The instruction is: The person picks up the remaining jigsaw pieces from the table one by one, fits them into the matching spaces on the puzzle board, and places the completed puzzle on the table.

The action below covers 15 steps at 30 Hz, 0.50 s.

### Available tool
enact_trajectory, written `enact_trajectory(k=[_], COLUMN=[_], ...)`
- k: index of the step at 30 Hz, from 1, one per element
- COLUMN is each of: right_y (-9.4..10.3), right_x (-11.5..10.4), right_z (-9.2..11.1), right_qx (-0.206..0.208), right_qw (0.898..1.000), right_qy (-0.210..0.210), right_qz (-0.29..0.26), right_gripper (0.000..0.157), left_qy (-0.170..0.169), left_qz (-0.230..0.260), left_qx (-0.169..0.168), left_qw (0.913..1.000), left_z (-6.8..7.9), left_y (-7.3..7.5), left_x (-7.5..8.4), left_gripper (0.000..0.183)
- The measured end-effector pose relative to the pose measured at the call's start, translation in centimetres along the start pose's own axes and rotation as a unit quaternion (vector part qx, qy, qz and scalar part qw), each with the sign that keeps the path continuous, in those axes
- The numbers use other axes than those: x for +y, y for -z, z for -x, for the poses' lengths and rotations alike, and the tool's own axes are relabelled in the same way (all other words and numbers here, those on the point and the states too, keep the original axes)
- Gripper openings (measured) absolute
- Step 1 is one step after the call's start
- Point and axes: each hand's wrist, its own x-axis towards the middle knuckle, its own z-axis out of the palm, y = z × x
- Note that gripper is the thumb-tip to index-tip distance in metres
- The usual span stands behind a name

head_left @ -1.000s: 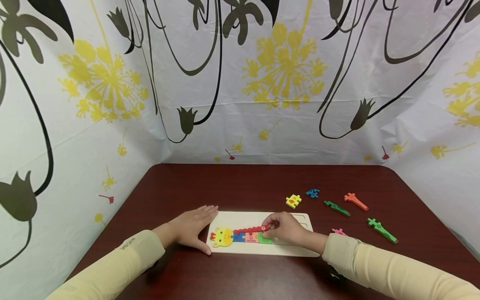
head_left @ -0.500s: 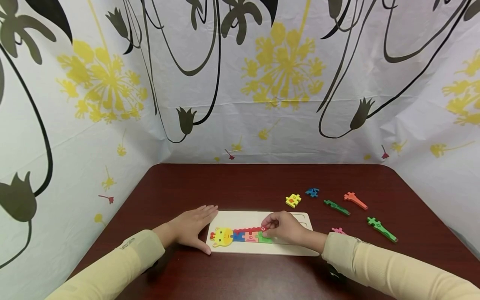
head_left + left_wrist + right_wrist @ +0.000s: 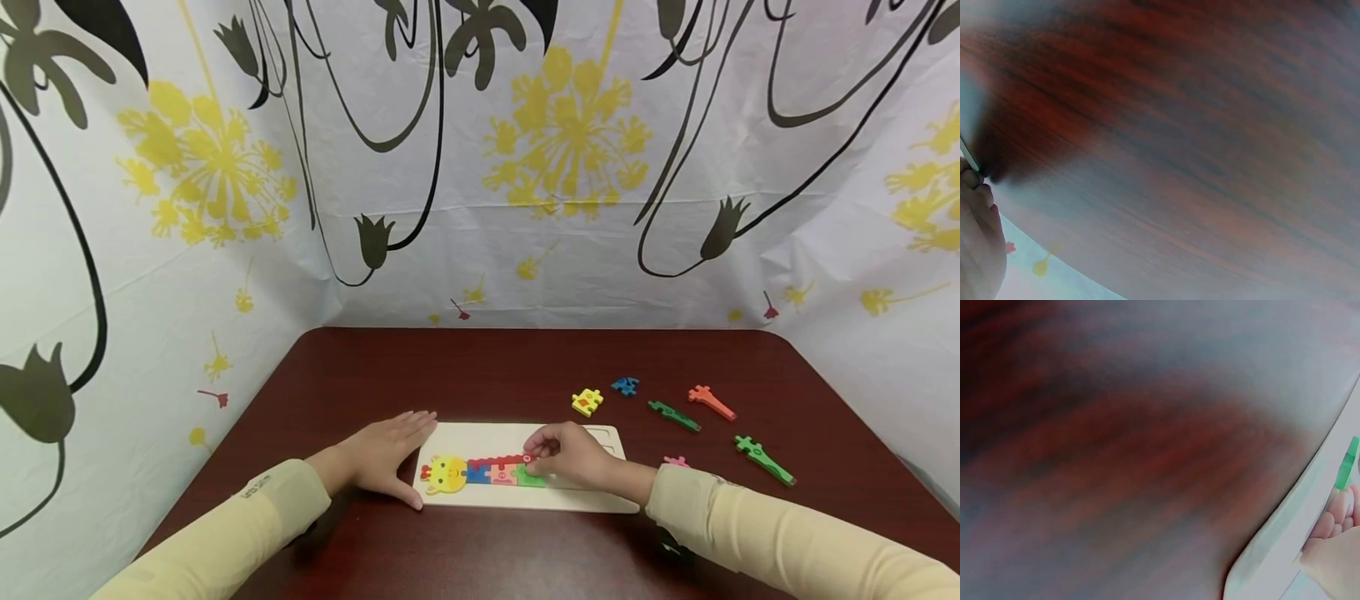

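A pale wooden puzzle board (image 3: 480, 433) lies on the table. At its left end is a yellow giraffe-head piece (image 3: 446, 475), followed by blue (image 3: 477, 474), pink (image 3: 502, 475) and green (image 3: 531, 481) puzzle pieces. A wavy red puzzle piece (image 3: 495, 460) runs along their upper side. My right hand (image 3: 573, 454) pinches the red piece's right end, thumb close over the green piece. Fingers spread, my left hand (image 3: 386, 454) rests at the board's left edge. In the right wrist view, curled fingers (image 3: 1338, 515) show beside the green piece (image 3: 1347, 464).
Loose puzzle pieces lie to the right: yellow (image 3: 587, 402), blue (image 3: 625, 386), dark green (image 3: 673, 416), orange (image 3: 712, 402), light green (image 3: 765, 461) and pink (image 3: 677, 462), the last partly behind the right sleeve (image 3: 720, 508). A patterned cloth (image 3: 480, 183) hangs behind the table (image 3: 420, 375).
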Motion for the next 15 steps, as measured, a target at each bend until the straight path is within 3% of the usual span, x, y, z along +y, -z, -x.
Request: enact_trajectory(k=[15], right_y=[1.3], right_x=[0.3], right_z=[-0.2], right_qx=[0.044], right_qw=[0.998], right_qy=[0.002], right_qz=[-0.034], right_gripper=[0.024], left_qy=[0.001], left_qz=[0.000], left_qx=[-0.001], left_qw=[1.0000], left_z=[-0.1], left_y=[0.0], left_x=[0.0], left_gripper=[0.121])
